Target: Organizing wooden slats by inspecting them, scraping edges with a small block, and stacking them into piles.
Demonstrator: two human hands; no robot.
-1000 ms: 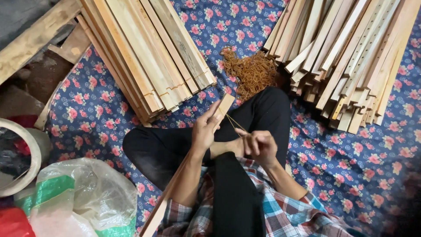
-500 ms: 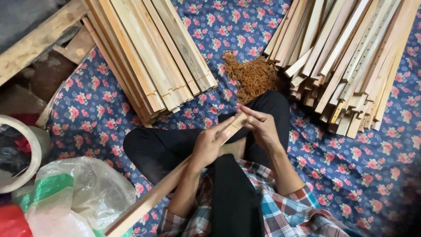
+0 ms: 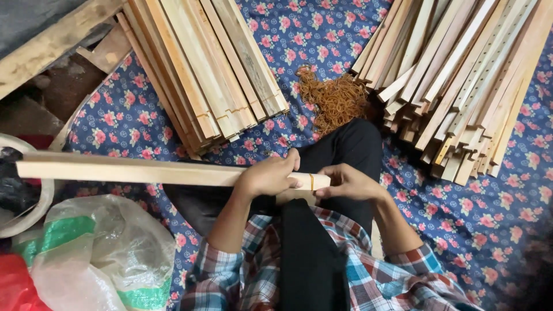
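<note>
My left hand [image 3: 268,175] is wrapped around a long bundle of pale wooden slats [image 3: 132,171] that lies level across my lap and reaches out to the left. A rubber band [image 3: 311,182] circles the bundle near its right end. My right hand [image 3: 345,182] rests at that end, fingers touching the wood just past the band. A heap of orange-brown rubber bands [image 3: 336,99] lies on the floral cloth [image 3: 495,219] beyond my knee.
A stack of banded slats [image 3: 207,69] lies at the upper left, a looser pile of slats [image 3: 466,80] at the upper right. A clear plastic bag [image 3: 98,259] with green print sits at the lower left, beside a white ring-shaped rim [image 3: 40,201].
The slat bundle has swung from a steep diagonal down to level, its long end now pointing left. My right hand has come down to its right end, where a rubber band now sits.
</note>
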